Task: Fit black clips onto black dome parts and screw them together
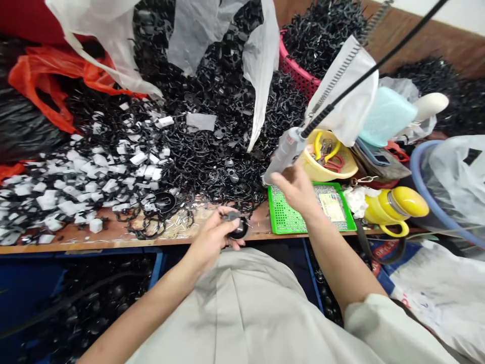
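Note:
Close to the bench's front edge, my left hand (215, 235) grips a round black plastic part (239, 230) between thumb and fingers. A smaller dark piece lies at its top, partly covered by the fingers. My right hand (299, 194) is over the left part of a green tray (282, 222), right beside a hanging grey electric screwdriver (283, 151). Its thumb stands apart from the curled fingers, and the screwdriver's body is not enclosed by them. Small metal screws fill much of the tray, with a paper label among them.
Black plastic parts (227, 116) and white-and-black pieces (98, 172) are heaped across the bench (113, 241). Right of the tray are a yellow tub (344, 169) with scissors and a yellow flask (397, 205). A black cord (364, 76) runs up from the screwdriver. Blue bins (157, 268) sit below.

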`<move>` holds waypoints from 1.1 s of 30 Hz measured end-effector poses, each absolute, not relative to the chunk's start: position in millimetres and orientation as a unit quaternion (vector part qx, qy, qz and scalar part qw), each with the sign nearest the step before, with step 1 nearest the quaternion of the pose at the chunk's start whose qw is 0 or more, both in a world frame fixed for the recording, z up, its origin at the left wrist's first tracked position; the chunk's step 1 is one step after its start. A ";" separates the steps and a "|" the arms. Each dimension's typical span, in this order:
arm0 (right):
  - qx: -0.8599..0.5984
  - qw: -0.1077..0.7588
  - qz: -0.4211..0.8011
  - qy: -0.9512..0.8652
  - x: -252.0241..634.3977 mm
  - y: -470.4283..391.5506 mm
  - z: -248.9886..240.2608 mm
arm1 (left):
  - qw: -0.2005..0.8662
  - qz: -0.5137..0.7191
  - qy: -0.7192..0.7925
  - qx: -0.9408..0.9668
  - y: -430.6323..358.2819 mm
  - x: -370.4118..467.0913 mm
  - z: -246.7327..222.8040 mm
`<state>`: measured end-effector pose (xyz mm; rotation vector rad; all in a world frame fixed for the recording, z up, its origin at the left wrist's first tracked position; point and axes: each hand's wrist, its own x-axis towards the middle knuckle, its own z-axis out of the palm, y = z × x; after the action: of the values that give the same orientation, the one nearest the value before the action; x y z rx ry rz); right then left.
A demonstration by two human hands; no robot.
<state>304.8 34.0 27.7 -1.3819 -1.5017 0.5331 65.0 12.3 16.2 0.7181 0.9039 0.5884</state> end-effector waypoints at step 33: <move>-0.548 0.713 0.250 -0.359 294.1 -4.1 24.4 | 0.784 0.270 0.458 0.322 8.3 139.6 2.1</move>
<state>294.1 -4.1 24.4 -1.2155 -0.7947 0.5544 139.6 8.3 2.1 0.6945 0.9876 0.5828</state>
